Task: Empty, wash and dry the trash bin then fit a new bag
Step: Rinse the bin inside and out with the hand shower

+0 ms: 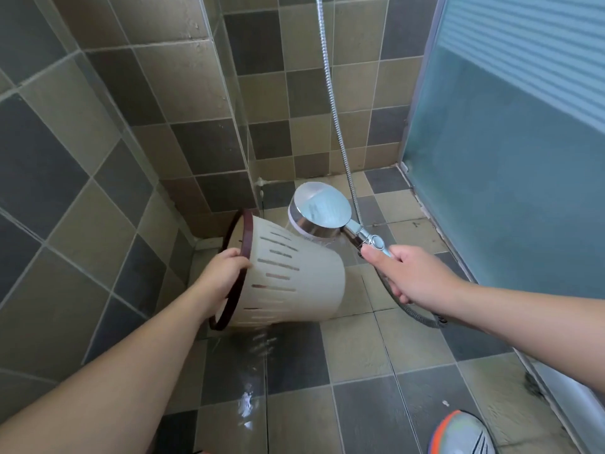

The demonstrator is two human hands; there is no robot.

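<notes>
I can't see inside the bin; its mouth faces away, and my shoe is cut off at the bottom edge.

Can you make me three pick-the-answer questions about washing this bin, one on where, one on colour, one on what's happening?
1. Where does the left hand hold the bin?
A. its bottom
B. its rim
C. a handle

2. What colour is the bin's rim?
A. blue
B. yellow
C. dark brown

3. How is the bin?
A. tipped sideways
B. standing upright
C. covered by a lid

Answers: B, fingers curl over the rim; C, a dark brown ring circles its mouth; A, it is tipped sideways while the shower head in the right hand sprays it.
</notes>
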